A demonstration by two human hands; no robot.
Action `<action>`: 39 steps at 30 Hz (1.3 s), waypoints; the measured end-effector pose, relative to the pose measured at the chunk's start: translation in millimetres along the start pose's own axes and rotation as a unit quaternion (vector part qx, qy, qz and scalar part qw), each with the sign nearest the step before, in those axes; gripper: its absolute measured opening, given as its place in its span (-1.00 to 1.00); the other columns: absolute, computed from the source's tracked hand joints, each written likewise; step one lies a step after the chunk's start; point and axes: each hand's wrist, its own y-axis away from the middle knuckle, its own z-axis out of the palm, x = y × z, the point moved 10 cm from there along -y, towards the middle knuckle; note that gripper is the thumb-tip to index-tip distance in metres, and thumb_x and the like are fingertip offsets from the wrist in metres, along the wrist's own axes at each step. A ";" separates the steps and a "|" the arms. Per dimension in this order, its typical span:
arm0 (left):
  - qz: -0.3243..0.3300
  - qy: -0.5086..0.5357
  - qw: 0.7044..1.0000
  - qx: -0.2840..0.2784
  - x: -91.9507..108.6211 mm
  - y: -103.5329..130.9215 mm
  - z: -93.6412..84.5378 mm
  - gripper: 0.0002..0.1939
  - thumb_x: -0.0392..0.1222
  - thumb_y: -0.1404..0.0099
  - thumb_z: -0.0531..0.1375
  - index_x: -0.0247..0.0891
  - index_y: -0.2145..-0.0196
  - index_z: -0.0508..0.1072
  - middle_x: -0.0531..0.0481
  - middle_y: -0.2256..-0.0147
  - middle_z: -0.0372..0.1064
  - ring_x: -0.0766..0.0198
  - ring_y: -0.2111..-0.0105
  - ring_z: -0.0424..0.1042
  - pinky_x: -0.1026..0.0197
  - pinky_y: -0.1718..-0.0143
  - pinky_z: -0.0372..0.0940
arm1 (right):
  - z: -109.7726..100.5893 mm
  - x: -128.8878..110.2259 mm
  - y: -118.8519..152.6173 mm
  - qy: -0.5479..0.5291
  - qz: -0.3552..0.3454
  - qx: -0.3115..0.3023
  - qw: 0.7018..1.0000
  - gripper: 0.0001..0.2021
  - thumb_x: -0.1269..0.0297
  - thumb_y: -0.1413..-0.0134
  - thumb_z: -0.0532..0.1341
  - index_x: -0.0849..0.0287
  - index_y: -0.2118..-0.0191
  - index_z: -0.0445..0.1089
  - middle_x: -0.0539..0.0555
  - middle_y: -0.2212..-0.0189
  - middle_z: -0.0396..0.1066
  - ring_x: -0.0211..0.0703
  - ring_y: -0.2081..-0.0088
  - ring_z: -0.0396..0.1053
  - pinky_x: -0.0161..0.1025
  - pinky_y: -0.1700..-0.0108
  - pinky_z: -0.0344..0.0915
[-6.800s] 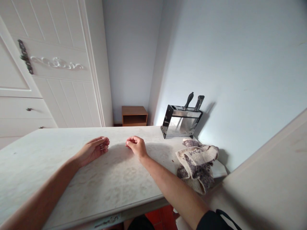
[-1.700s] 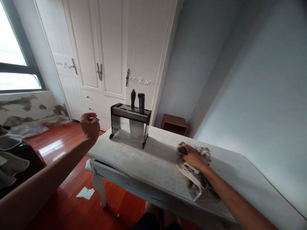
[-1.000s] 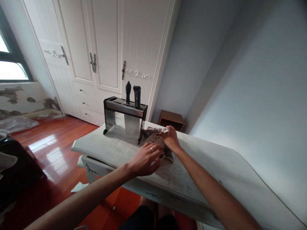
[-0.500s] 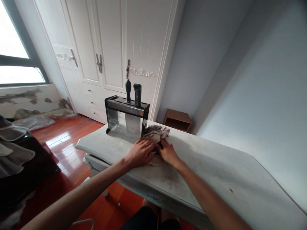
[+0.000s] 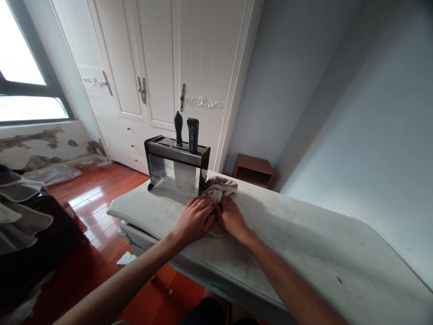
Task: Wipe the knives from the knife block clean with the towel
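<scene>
A crumpled cloth (image 5: 221, 185), pale with a dark brownish pattern, lies on the worn white table (image 5: 291, 234). My left hand (image 5: 193, 220), with a ring on one finger, presses its curled fingers into the cloth from the left. From the right, my right hand (image 5: 232, 218) grips the same cloth, fingers bent and close to the left ones. Something dark shows between the hands, too covered to name. Just beyond my left hand stands a knife block (image 5: 177, 151) with clear sides. Two black handles, one ribbed (image 5: 178, 127) and one squarish (image 5: 193, 135), rise from its slots.
Behind the table is a white wardrobe (image 5: 158, 58). A small brown open box shelf (image 5: 253, 169) stands near the grey wall. To the left, a black piece (image 5: 40, 225) carries draped pale fabric (image 5: 20, 221). White scrap (image 5: 126, 258) lies on the red floor.
My right hand has shifted slightly left, closer to my left hand, and the cloth is bunched a little differently. The view has tilted slightly. The knife block stays in place.
</scene>
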 end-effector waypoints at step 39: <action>-0.324 0.650 0.633 -0.269 128.5 -68.2 175.7 -0.88 -0.17 -0.12 0.04 -0.27 0.42 0.28 0.10 0.59 0.16 0.41 0.68 0.14 0.35 0.70 -0.06 | -135.5 241.1 144.8 -0.120 0.171 0.123 0.970 -0.55 -0.03 -0.15 0.02 0.18 0.61 0.23 -0.02 0.67 0.21 -0.28 0.57 0.15 -0.29 0.44 0.00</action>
